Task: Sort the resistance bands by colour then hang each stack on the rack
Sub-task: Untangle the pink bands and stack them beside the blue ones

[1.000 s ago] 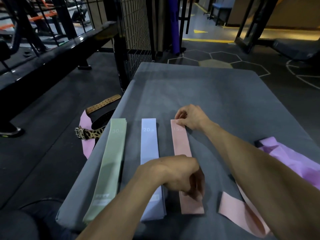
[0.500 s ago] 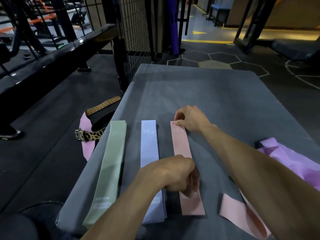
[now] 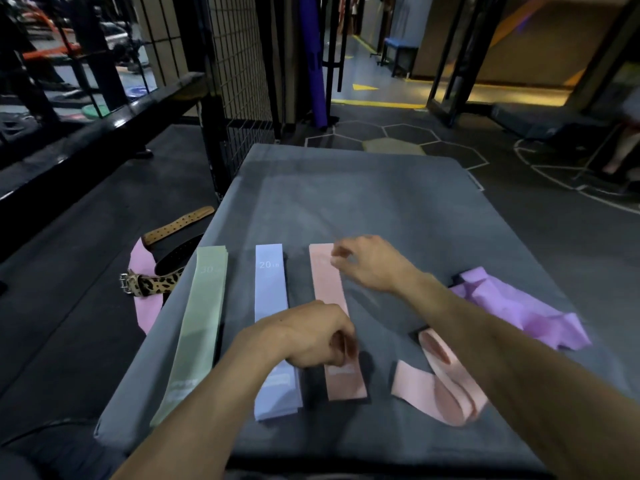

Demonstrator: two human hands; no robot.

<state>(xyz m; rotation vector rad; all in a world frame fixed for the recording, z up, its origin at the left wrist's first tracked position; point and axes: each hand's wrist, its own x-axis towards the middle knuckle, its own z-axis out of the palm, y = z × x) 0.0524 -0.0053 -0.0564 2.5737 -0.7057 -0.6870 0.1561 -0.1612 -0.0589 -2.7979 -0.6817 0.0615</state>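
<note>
Right hand [image 3: 372,263] comes up off the far end of the pink stack [image 3: 329,292], fingers loose and blurred, grasping nothing; half a second ago it was pinching that end flat. Left hand [image 3: 311,336] is still curled over the near part of the same stack, and whether that grip pinches the band or only hovers clenched, I cannot tell. Just left of it lies the blue stack [image 3: 272,306], then the green stack [image 3: 202,327], both squared up and parallel on the grey desk [image 3: 381,195]. Right of the left grip, a loose pink band [image 3: 436,386] waits, twisted, under the right forearm. Beyond it sits a crumpled purple pile [image 3: 519,306]. My read: pink is aligned and the loose pink likely goes on next. Sorting is only partway, and nothing is hung yet.
</note>
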